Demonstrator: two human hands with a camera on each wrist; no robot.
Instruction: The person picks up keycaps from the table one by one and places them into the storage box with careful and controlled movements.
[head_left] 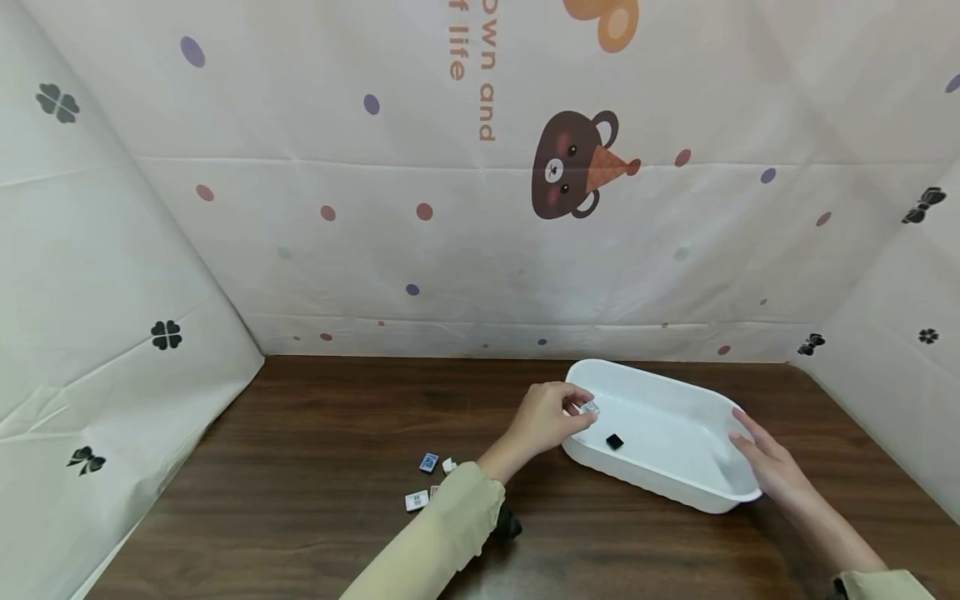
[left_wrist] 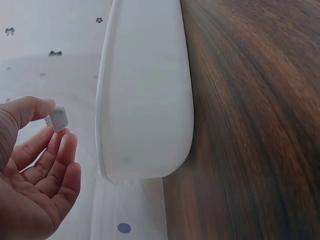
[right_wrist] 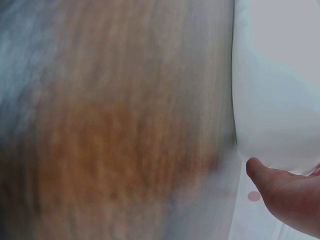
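Between thumb and fingertips, my left hand (head_left: 551,417) pinches a small whitish square piece (left_wrist: 58,120) with fine dark markings on one face. The hand is over the left end of a white tray (head_left: 675,437), and the left wrist view shows the piece in front of the tray's end. A small black square piece (head_left: 615,442) lies inside the tray on its floor. At the tray's right end my right hand (head_left: 772,462) rests against the rim, its thumb and index finger extended. The right wrist view shows only its thumb plainly, beside the outer wall.
Left of the tray lie a blue-faced piece (head_left: 428,462), a small white piece (head_left: 448,466) and a white piece with printing (head_left: 416,501). The left sleeve partly covers another piece. A patterned cloth (head_left: 450,258) encloses the wooden table (head_left: 315,450).
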